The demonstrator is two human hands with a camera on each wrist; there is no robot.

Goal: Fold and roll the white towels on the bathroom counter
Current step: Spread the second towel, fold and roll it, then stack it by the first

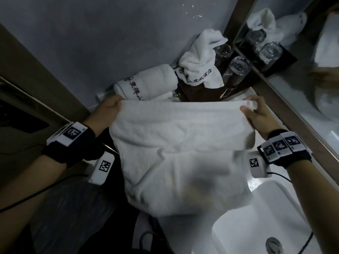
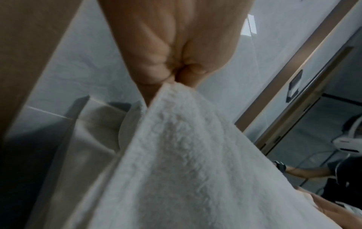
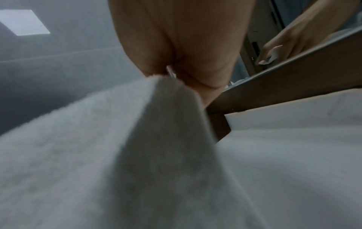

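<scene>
A large white towel [image 1: 181,143] hangs stretched between my two hands above the counter, its lower part draping toward me over the counter's front. My left hand [image 1: 111,105] pinches its top left corner, seen close up in the left wrist view where my left hand [image 2: 172,80] nips the towel [image 2: 186,162]. My right hand [image 1: 255,110] pinches the top right corner; in the right wrist view my right hand [image 3: 176,74] holds the towel [image 3: 137,155]. Behind lie a rolled white towel [image 1: 146,83] with dark lettering and a crumpled white towel [image 1: 200,61].
A dark wooden tray [image 1: 194,94] at the back holds two upturned glasses [image 1: 236,70]. A mirror [image 1: 302,52] runs along the right. A white sink basin [image 1: 256,217] with its drain [image 1: 274,245] sits at the lower right. A grey wall stands behind.
</scene>
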